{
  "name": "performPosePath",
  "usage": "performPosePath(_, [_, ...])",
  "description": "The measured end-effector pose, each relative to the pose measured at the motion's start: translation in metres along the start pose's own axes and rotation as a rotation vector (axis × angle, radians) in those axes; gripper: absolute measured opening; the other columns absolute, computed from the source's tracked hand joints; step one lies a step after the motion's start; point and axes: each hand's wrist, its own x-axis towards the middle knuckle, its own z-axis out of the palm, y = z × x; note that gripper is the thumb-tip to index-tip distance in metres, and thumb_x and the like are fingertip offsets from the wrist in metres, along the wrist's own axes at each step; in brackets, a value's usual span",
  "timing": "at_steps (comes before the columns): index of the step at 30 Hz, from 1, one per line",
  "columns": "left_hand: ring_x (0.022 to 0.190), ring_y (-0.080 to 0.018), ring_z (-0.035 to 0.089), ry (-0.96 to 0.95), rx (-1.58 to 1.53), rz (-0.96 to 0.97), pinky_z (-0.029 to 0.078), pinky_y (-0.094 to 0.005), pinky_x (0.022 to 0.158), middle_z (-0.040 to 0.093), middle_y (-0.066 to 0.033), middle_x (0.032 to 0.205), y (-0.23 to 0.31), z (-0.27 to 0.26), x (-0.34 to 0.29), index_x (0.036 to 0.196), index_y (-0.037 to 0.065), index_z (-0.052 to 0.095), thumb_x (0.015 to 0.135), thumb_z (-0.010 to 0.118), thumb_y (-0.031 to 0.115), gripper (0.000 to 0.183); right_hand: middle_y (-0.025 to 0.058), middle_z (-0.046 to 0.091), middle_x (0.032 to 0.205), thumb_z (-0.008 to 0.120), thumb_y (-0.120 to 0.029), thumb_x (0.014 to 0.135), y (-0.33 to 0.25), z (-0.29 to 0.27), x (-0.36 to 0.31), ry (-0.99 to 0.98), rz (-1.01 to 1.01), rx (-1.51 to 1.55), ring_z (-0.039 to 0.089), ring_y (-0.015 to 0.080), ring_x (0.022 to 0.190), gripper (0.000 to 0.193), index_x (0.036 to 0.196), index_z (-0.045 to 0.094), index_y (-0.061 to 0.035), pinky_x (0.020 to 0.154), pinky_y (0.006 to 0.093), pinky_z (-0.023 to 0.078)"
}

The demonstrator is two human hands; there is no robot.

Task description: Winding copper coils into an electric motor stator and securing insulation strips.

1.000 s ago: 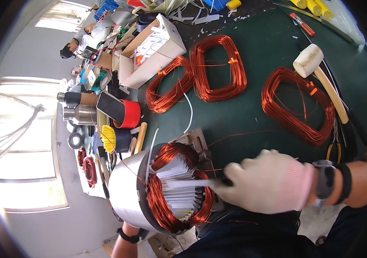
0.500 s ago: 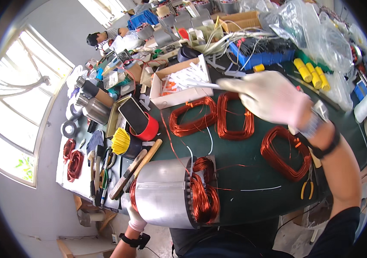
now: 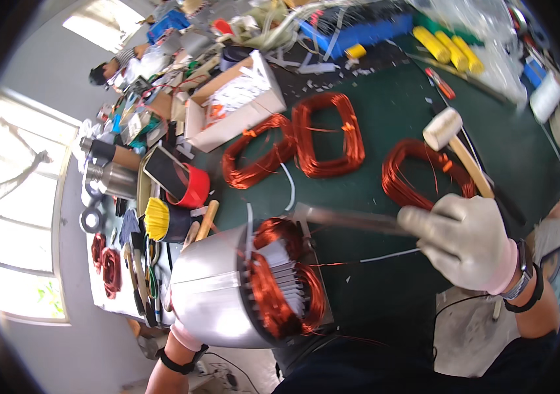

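A grey metal stator core (image 3: 207, 285) lies on its side at the table's front edge, copper windings (image 3: 273, 295) bulging from its right end and pale slot liners inside. My left hand (image 3: 186, 336), gloved, is against the core's left side; the core hides its fingers. To the right, my gloved right hand (image 3: 463, 241) is closed on a long, thin flat strip (image 3: 358, 220), blurred by motion. That strip reaches left toward the core's open end, above the windings; I cannot tell whether it touches. A copper wire with a white sleeve (image 3: 391, 255) runs between core and hand.
Beyond the core lie copper coils (image 3: 329, 134), with another coil (image 3: 401, 174) and a white-headed mallet (image 3: 442, 129) by my right hand. A box of white strips (image 3: 237, 98) stands farther back. Brush, cups and hand tools (image 3: 145, 276) crowd the left. A person (image 3: 119, 65) is far left.
My right hand has come down from beside the strip box to the core's right, now with a long strip. The mallet and a red-handled tool show. The view has shifted.
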Motion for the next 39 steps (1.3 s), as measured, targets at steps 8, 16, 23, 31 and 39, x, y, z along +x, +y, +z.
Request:
performPosePath(8, [0.151, -0.0352, 0.043, 0.413, 0.022, -0.087, 0.037, -0.0522, 0.125, 0.036, -0.0157, 0.169, -0.009, -0.022, -0.038, 0.166, 0.006, 0.030, 0.112, 0.041, 0.048, 0.069, -0.0012, 0.061, 0.077, 0.064, -0.021, 0.090, 0.013, 0.031, -0.013, -0.280, -0.242, -0.099, 0.066, 0.0150, 0.061, 0.042, 0.132, 0.071, -0.0214, 0.047, 0.0328, 0.051])
performPosePath(16, [0.150, -0.0349, 0.044, 0.504, 0.032, -0.088, 0.038, -0.0518, 0.124, 0.037, -0.0157, 0.168, -0.011, -0.024, -0.066, 0.166, 0.006, 0.031, 0.112, 0.040, 0.047, 0.068, 0.0003, 0.063, 0.078, 0.064, -0.023, 0.092, 0.013, 0.045, 0.000, -0.281, -0.286, -0.094, 0.065, 0.0152, 0.060, 0.036, 0.127, 0.074, -0.0205, 0.047, 0.0329, 0.051])
performPosePath(23, [0.149, -0.0346, 0.045, 0.536, 0.002, -0.130, 0.038, -0.0514, 0.124, 0.038, -0.0157, 0.168, -0.020, -0.044, -0.071, 0.165, 0.006, 0.031, 0.112, 0.040, 0.047, 0.067, -0.0028, 0.045, 0.070, 0.077, -0.029, 0.082, 0.002, 0.044, 0.013, -0.231, -0.242, -0.169, 0.049, 0.0104, 0.053, 0.032, 0.113, 0.082, -0.0287, 0.043, 0.0294, 0.037])
performPosePath(31, [0.148, -0.0342, 0.046, 0.636, -0.030, -0.174, 0.039, -0.0510, 0.123, 0.040, -0.0158, 0.166, -0.034, -0.053, -0.103, 0.165, 0.006, 0.032, 0.112, 0.039, 0.046, 0.066, 0.0028, 0.050, 0.076, 0.082, -0.031, 0.078, -0.014, 0.047, 0.024, -0.344, -0.184, -0.171, 0.049, 0.0155, 0.057, 0.021, 0.097, 0.083, -0.0214, 0.048, 0.0354, 0.033])
performPosePath(39, [0.147, -0.0339, 0.047, 0.679, -0.023, -0.186, 0.040, -0.0507, 0.123, 0.041, -0.0158, 0.165, -0.043, -0.055, -0.117, 0.164, 0.006, 0.033, 0.113, 0.038, 0.046, 0.065, -0.0020, 0.050, 0.062, 0.072, -0.033, 0.089, -0.008, 0.104, 0.050, -0.300, -0.289, 0.118, 0.052, 0.0119, 0.045, 0.023, 0.108, 0.083, -0.0241, 0.035, 0.0305, 0.042])
